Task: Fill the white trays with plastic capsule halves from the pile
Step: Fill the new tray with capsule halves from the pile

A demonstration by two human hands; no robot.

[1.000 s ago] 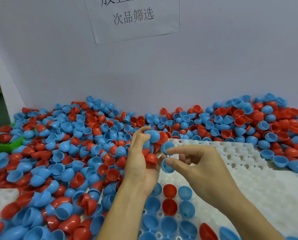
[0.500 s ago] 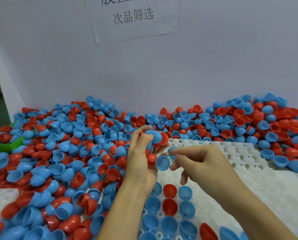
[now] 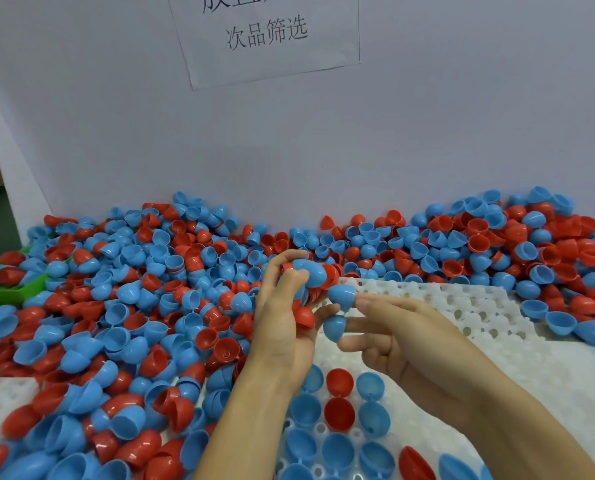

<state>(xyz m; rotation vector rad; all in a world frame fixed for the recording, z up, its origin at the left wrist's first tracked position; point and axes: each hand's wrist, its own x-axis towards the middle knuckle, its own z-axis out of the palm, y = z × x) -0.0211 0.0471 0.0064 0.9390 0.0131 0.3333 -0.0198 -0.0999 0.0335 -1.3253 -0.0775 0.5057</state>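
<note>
The right hand (image 3: pixel 403 337) pinches two joined blue halves (image 3: pixel 339 311) at its fingertips; the left hand (image 3: pixel 282 327) grasps a bunch of red and blue halves (image 3: pixel 309 275). That loose bunch could spill onto the filled cells below. The white tray (image 3: pixel 462 306) has open cells right and rear; the pile (image 3: pixel 133 306) crowds its left edge.
</note>
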